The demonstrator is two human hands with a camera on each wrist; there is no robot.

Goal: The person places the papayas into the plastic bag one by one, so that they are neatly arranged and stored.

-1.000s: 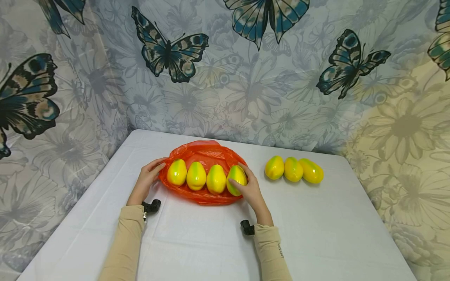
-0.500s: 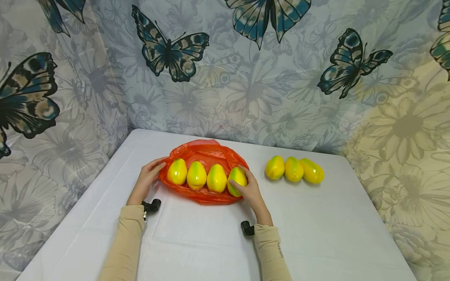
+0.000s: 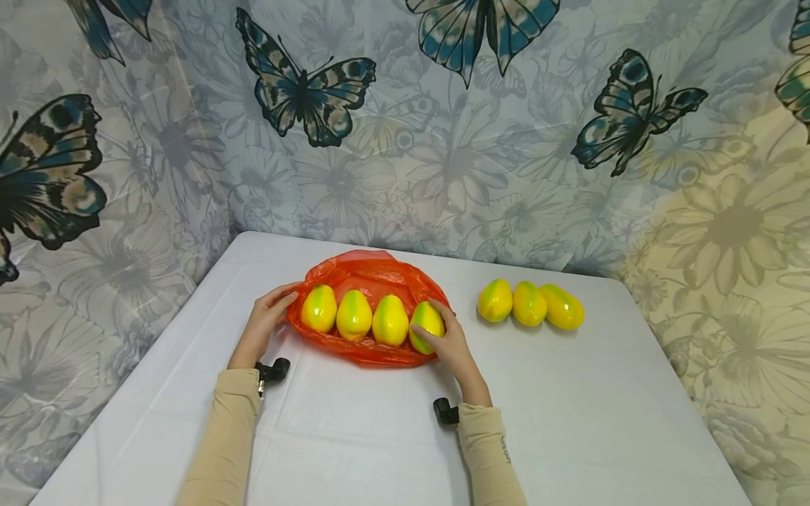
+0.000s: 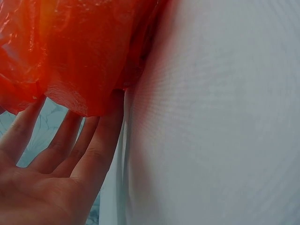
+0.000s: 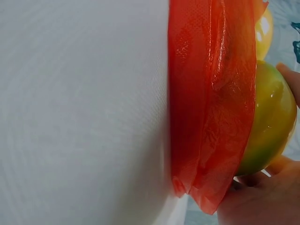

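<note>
A red plastic bag [image 3: 380, 357] lies on the table with its mouth spread toward me. Several glossy yellow mangoes [image 3: 354, 315] with green streaks sit in a row in it. My left hand [image 3: 264, 323] touches the bag's left side, its fingers extended and slightly spread along the plastic in the left wrist view. At the row's right end, my right hand [image 3: 452, 344] grips a mango [image 5: 271, 117] between thumb and fingers. The bag's red edge [image 5: 220, 103] covers the lower part of that mango in the right wrist view.
Three more yellow mangoes [image 3: 529, 304] lie side by side to the right of the bag. The white-covered table [image 3: 354, 443] ends at a butterfly-patterned cloth backdrop [image 3: 443, 176] at the back. Black wrist cameras [image 3: 446, 411] are worn on both wrists.
</note>
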